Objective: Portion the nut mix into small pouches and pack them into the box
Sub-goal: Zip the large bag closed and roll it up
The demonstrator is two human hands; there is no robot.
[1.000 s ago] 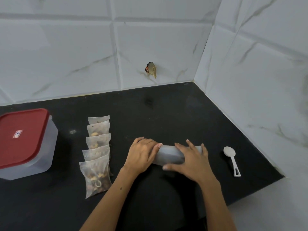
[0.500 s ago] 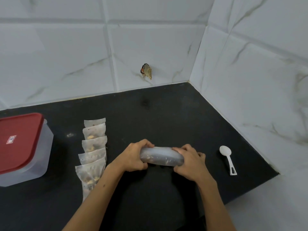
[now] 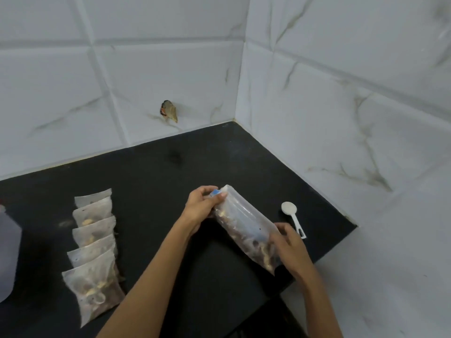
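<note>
Nut mix bag (image 3: pixel 246 225) is up off the counter (image 3: pixel 170 167), tilted, w/ the left hand (image 3: pixel 199 208) pinching its blue-tipped top corner and the right hand (image 3: pixel 289 242) gripping the low end near the counter's right edge. Risk: if that top isn't sealed, nuts spill. Five pouches (image 3: pixel 94 252) lie in a row toward the left edge; spoon (image 3: pixel 292 217) just beside the bag could get knocked.
</note>
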